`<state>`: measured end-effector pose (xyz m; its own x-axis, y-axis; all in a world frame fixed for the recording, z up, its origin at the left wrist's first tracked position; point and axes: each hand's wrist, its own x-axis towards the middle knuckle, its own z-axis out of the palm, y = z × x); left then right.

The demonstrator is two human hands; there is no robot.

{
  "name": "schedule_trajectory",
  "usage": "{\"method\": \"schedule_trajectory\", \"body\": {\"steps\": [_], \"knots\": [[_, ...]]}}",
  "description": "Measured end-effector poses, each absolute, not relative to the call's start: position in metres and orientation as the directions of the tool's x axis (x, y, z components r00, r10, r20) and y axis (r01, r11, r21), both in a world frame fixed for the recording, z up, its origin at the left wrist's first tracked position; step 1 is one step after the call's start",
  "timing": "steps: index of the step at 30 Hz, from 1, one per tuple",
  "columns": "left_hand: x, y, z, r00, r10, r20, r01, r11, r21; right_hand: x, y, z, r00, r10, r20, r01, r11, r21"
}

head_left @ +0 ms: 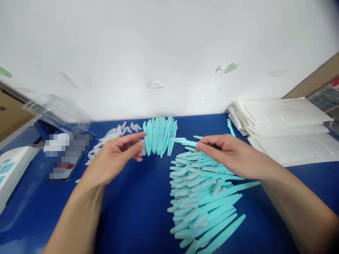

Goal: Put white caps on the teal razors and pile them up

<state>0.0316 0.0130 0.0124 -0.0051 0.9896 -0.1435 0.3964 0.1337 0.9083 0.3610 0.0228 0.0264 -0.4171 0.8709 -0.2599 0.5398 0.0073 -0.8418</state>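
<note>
My right hand pinches the handle of a turquoise eyebrow razor, its narrow blade end pointing left. Between the thumb and fingers of my left hand is a small translucent cap. A gap separates the cap from the razor's tip. Behind both hands, a row of turquoise razors lies side by side near the wall. Below my right hand spreads a large heap of turquoise razors, many with translucent caps over their ends. Loose translucent caps are scattered beyond my left hand, which partly hides them.
At the right lie stacks of white plastic sleeves, with one razor beside them. On the left are a clear plastic container, a partly blurred phone and a white device. A white wall borders the blue table.
</note>
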Motion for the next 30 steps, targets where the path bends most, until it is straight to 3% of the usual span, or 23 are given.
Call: {"method": "schedule_trajectory", "body": {"steps": [4, 8, 23, 30], "knots": [[0.07, 0.006, -0.001, -0.012, 0.979, -0.204, -0.028, 0.203, 0.979, 0.361, 0.018, 0.02, -0.483, 0.827, -0.289, 0.529, 0.013, -0.848], [0.081, 0.006, -0.004, -0.087, 0.976, -0.199, -0.152, 0.184, 0.971, 0.362, 0.019, 0.013, -0.481, 0.818, -0.316, 0.542, -0.006, -0.84], [0.1, -0.005, -0.012, -0.048, 0.984, -0.171, -0.043, 0.17, 0.985, 0.353, 0.013, 0.014, -0.483, 0.807, -0.34, 0.567, -0.008, -0.824], [0.095, -0.006, -0.009, 0.022, 0.992, -0.123, 0.182, 0.117, 0.976, 0.379, 0.024, 0.018, -0.354, 0.93, -0.094, 0.641, 0.168, -0.749]]}}
